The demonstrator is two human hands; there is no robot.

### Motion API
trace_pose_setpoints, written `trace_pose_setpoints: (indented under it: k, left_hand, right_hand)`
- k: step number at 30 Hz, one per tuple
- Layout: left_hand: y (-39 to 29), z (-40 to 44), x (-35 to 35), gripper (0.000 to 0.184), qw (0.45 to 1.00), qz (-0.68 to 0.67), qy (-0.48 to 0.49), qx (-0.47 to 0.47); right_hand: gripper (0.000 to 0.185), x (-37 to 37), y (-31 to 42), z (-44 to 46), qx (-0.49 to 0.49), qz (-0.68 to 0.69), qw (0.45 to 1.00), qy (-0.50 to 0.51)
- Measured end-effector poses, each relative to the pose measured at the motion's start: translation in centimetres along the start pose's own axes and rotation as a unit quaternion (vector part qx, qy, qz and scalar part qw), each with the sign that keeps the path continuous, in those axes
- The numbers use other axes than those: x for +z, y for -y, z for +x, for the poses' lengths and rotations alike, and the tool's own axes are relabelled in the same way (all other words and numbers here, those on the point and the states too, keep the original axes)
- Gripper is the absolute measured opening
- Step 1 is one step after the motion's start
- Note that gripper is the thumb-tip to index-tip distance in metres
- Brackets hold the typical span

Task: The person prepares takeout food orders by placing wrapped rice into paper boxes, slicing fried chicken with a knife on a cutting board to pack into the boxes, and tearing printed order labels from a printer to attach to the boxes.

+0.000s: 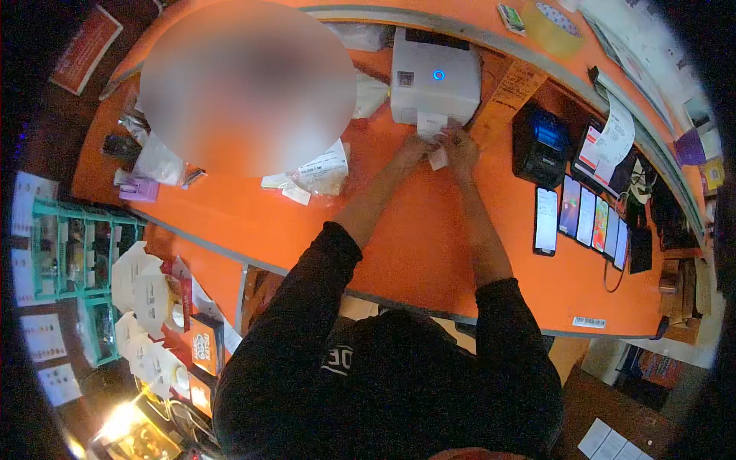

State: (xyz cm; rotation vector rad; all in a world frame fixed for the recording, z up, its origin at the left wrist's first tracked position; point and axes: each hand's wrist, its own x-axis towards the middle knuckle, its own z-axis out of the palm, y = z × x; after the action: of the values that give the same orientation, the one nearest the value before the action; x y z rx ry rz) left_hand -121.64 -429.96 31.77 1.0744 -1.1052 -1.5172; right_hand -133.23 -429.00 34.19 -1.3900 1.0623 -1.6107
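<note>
A white label printer point(410, 88) with a lit blue ring stands at the back of the orange counter. From its front slot hangs a white paper label strip point(433, 123). My left hand point(414, 149) grips the left edge of this strip, just below the printer. On the other side, my right hand point(461, 149) has its fingers pinched on the strip near its lower part. The label's lower end point(438, 160) sticks out between the two hands. Small print on the label is too blurred to read.
Right of my hands stand a black receipt printer point(539, 146) and several lit phones point(546, 221) in a row. Plastic-wrapped papers point(326, 170) lie to the left. A tape roll point(553, 27) rests on the upper shelf. Food boxes point(207, 345) are stacked at lower left.
</note>
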Motion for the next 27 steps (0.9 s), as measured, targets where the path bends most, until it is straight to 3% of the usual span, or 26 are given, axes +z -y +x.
trace_pose_setpoints:
  k: [7,9,10,11,12,15,17,19,21,22,23,25,27]
  left_hand:
    - [-1.5,-1.5,-0.4,0.023,0.999,-0.003,-0.011,0.035]
    - [-2.0,-1.4,-0.1,0.023,0.999,-0.012,-0.015,0.045]
    - [-2.4,-1.2,0.0,0.023,0.999,-0.014,-0.016,0.050]
    - [-2.8,-1.1,0.3,0.023,0.998,-0.017,-0.016,0.053]
    - [-3.0,-0.9,0.5,0.023,0.998,-0.021,-0.015,0.057]
    - [-3.3,-0.6,0.7,0.022,0.998,-0.028,-0.014,0.062]
    - [-3.3,-0.7,0.5,0.022,0.997,-0.031,-0.012,0.062]
    - [-3.2,-0.8,0.4,0.022,0.998,-0.031,-0.012,0.062]
    - [-3.2,-0.8,0.4,0.022,0.997,-0.032,-0.012,0.062]
    - [-3.4,-0.8,0.4,0.022,0.997,-0.032,-0.012,0.064]
    - [-3.6,-0.8,0.3,0.022,0.997,-0.033,-0.012,0.065]
    - [-4.0,-0.6,0.3,0.022,0.997,-0.035,-0.013,0.069]
    - [-4.2,-0.6,0.5,0.021,0.997,-0.035,-0.015,0.071]
  right_hand:
    - [0.034,0.3,2.1,-1.0,-0.049,-0.193,0.978,0.065]
    - [0.014,1.2,4.3,-0.7,-0.026,-0.356,0.933,-0.039]
    - [0.014,1.2,3.4,-0.3,-0.031,-0.355,0.934,-0.036]
    - [0.014,1.0,2.5,-0.2,-0.009,-0.127,0.991,-0.030]
    - [0.014,0.7,1.4,0.2,0.014,0.108,0.994,-0.022]
    - [0.017,-0.3,0.0,0.6,-0.040,0.124,0.991,0.015]
    - [0.016,-1.4,-2.7,1.0,-0.020,0.084,0.996,0.027]
    - [0.015,-1.3,-0.7,0.6,-0.001,0.044,0.998,0.038]
    - [0.013,1.5,7.4,-0.7,0.105,-0.273,0.956,-0.010]
    - [0.013,1.0,5.2,-0.3,0.105,-0.273,0.956,-0.011]
    - [0.012,0.6,2.3,0.4,-0.006,-0.193,0.980,-0.042]
    - [0.011,1.0,2.0,0.5,-0.117,-0.108,0.985,-0.072]
    - [0.018,0.6,1.7,0.4,0.032,0.146,0.988,-0.026]
